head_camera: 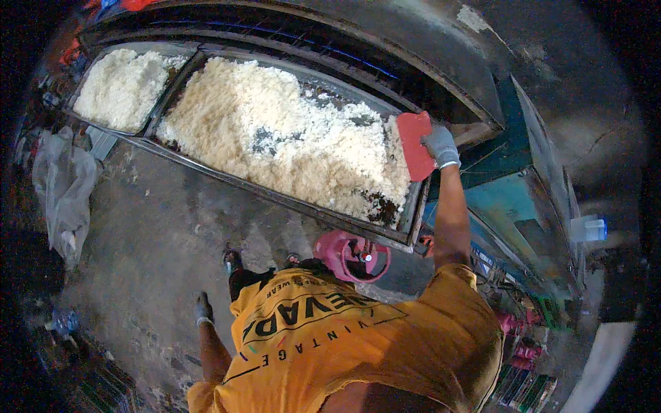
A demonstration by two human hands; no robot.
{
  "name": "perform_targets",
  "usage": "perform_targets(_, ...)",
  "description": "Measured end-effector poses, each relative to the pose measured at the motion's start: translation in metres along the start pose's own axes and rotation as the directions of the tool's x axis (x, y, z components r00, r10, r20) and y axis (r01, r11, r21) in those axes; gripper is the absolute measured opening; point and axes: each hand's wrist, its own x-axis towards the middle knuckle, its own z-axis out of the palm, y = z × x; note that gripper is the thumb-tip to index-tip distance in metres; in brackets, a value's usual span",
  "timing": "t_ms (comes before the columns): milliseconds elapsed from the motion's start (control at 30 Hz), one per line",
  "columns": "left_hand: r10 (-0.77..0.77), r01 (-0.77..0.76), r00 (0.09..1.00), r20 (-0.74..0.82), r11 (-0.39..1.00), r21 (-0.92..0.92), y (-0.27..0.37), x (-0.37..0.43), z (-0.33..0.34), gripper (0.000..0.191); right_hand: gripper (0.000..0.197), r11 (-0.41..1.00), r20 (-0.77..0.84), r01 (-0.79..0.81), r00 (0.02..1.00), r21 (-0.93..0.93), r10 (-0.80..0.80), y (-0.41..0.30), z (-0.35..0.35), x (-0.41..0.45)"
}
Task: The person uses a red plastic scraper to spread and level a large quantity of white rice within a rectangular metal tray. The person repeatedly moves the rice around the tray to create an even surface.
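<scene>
My right hand [441,145], in a grey knit glove, grips a flat red scraper [415,149] at the right end of a long metal tray [413,211]. The scraper's left edge touches a spread layer of crumbly white material [289,118], tan in places. Patches of metal show through it, and a dark brown patch [384,206] lies near the right front corner. A divider separates a smaller tray on the left, which holds a heap of similar white material [121,88]. My left hand [204,310], also gloved, hangs low beside my body, over the floor; its fingers are indistinct.
A pink gas cylinder [330,253] with a ring collar stands under the tray's front edge. Along the back runs a dark metal frame [361,46]. Right of the tray is a teal metal cabinet [506,201]. Clear plastic sheeting [67,191] hangs at left.
</scene>
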Motion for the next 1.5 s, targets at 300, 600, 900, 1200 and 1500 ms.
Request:
perform_targets(300,-0.237,0.253,0.934,0.267,0.967,-0.028,-0.095,0.021,-0.013,0.055,0.036,0.923,-0.267,0.005,0.957,-0.386,-0.117,-0.092,0.081,-0.112)
perform_targets(600,-0.025,0.038,0.996,0.087,0.987,-0.157,-0.082,0.188,-0.163,0.052,0.060,0.855,-0.366,0.087,0.878,-0.511,-0.308,-0.218,0.062,-0.095)
perform_targets(900,0.117,-0.120,0.993,-0.025,0.971,-0.209,0.051,0.227,-0.289,0.051,0.035,0.810,0.167,0.521,0.803,0.269,-0.572,-0.531,0.027,-0.043)
perform_targets(1200,0.127,-0.123,0.992,0.021,0.985,-0.121,0.038,0.325,-0.301,0.053,0.035,0.943,-0.225,0.297,0.939,0.149,-0.260,-0.602,-0.015,0.082)
perform_targets(1500,-0.228,0.236,0.972,0.064,0.946,-0.223,0.036,0.465,-0.394,0.055,0.031,0.815,-0.334,0.524,0.836,0.249,-0.435,-0.908,0.118,0.153)
